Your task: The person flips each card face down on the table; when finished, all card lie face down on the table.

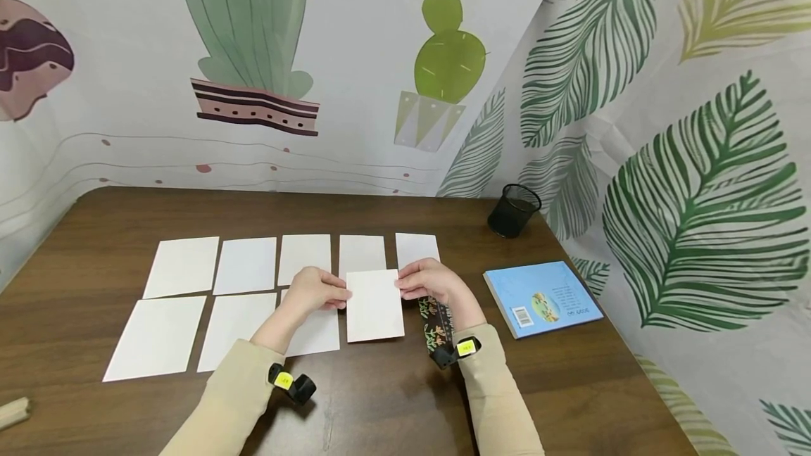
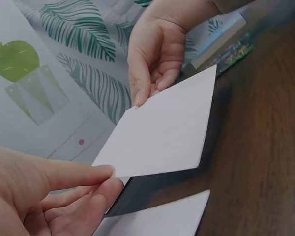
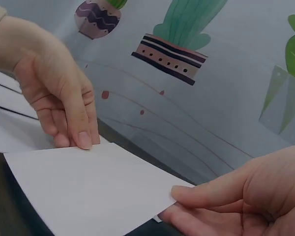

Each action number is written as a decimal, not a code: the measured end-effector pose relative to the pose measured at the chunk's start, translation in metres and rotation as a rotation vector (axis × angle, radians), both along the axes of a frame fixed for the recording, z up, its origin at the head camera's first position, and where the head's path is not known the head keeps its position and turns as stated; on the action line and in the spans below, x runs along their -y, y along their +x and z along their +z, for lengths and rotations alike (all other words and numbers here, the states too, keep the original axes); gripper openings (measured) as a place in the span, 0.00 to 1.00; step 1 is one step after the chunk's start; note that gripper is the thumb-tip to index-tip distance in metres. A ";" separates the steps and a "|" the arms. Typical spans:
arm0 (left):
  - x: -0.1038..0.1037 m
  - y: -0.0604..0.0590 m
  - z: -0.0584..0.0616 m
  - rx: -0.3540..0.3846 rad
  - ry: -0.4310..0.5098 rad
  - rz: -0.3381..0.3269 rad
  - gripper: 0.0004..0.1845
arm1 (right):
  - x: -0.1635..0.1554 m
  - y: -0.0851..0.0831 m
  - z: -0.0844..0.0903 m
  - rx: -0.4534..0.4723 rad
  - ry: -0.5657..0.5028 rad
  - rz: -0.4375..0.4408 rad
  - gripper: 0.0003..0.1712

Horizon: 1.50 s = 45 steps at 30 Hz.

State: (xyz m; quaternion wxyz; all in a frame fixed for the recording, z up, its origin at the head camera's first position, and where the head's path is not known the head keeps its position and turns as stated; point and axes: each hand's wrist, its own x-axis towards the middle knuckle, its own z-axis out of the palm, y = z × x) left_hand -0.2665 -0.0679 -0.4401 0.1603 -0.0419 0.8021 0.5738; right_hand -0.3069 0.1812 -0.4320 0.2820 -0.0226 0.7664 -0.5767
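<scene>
A blank white card [image 1: 375,307] is raised over the table, tilted in the left wrist view. My left hand [image 1: 316,290] pinches its left edge between thumb and fingers. At the opposite edge, near the upper corner, the thumb and fingers of my right hand [image 1: 432,281] pinch it too. Beneath and behind, white cards lie in two rows: several in the back row, such as one card [image 1: 246,266], and several in front, such as one large card [image 1: 155,338]. The left hand partly covers a front-row card [image 1: 319,335]. A shadow falls under the held card in the left wrist view.
A black item with a floral pattern [image 1: 436,329] lies partly under the right wrist. To the right is a blue book [image 1: 543,299], and behind it a black mesh pen cup [image 1: 514,211]. A pale wooden piece [image 1: 14,413] shows at the left edge.
</scene>
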 end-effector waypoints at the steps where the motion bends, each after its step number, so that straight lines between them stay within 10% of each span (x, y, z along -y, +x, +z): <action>1: 0.000 0.000 -0.001 -0.001 -0.013 0.002 0.12 | 0.001 0.000 0.000 0.007 0.011 -0.005 0.16; 36: -0.004 0.003 0.000 -0.062 -0.287 -0.013 0.07 | 0.004 0.000 -0.007 0.009 0.158 -0.050 0.14; 45: -0.010 0.001 -0.002 -0.128 -0.137 -0.032 0.11 | -0.001 0.000 0.000 -0.026 0.179 -0.047 0.15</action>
